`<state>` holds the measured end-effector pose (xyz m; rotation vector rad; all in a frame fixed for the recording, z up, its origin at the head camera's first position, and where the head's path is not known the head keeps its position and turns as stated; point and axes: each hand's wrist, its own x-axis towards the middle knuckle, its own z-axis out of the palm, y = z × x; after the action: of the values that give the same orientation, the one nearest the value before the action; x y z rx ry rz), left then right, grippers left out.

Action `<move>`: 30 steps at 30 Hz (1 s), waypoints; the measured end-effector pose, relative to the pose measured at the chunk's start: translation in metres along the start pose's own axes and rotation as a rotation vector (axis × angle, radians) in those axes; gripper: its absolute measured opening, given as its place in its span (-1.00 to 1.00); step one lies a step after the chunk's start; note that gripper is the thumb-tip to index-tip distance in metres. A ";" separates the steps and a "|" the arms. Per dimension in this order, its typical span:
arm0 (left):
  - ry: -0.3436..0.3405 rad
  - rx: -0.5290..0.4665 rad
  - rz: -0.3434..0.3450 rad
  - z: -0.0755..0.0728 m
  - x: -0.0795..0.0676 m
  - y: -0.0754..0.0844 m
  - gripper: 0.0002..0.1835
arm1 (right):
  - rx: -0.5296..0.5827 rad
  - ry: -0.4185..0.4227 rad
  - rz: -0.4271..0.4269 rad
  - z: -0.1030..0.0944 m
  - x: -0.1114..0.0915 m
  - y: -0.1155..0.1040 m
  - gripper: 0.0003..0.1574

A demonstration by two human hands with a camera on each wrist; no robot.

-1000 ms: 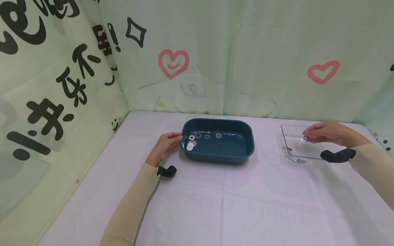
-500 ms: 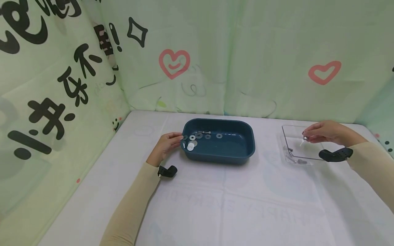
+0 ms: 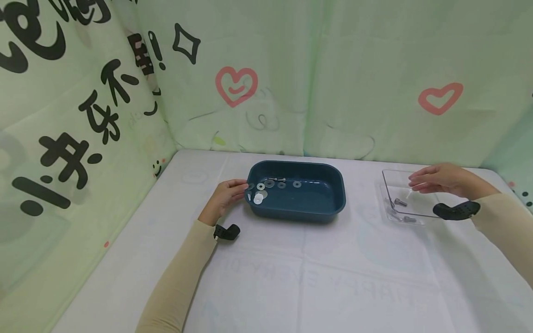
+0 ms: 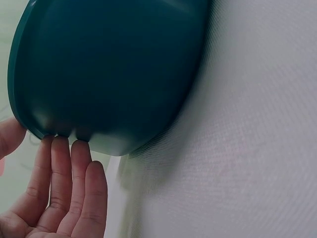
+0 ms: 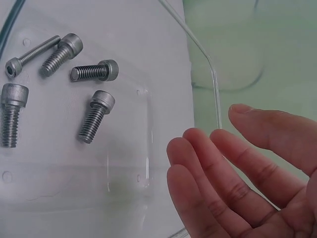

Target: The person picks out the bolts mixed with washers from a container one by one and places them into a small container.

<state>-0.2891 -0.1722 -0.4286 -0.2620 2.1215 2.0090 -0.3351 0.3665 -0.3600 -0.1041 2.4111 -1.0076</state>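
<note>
Head view: right hand [image 3: 443,179] loose, empty now, bolt [image 3: 400,202] dropped in clear box [image 3: 420,214], so that one looks done; left hand [image 3: 225,195] pinches blue bin [image 3: 297,214].

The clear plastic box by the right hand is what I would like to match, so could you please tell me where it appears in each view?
Head: the clear plastic box is at the right, under the right hand.
Left wrist: not in the picture.
Right wrist: across the left half, with bolts in it.
Shared landmark: the white tabletop.
</note>
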 end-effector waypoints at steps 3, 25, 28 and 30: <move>-0.005 0.001 0.003 0.000 0.000 0.000 -0.59 | 0.016 -0.020 -0.006 -0.001 0.000 0.001 -0.34; -0.014 -0.006 0.014 0.000 -0.002 0.000 -0.59 | 0.051 -0.036 -0.089 0.009 -0.003 -0.027 -0.26; -0.015 -0.008 0.019 0.000 -0.002 0.000 -0.58 | 0.052 -0.039 -0.116 0.012 -0.003 -0.036 -0.28; -0.012 -0.010 0.016 0.000 -0.002 0.000 -0.59 | 0.061 -0.049 -0.132 0.013 -0.003 -0.043 -0.33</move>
<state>-0.2872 -0.1725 -0.4275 -0.2345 2.1133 2.0261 -0.3309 0.3281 -0.3373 -0.2668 2.3517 -1.1233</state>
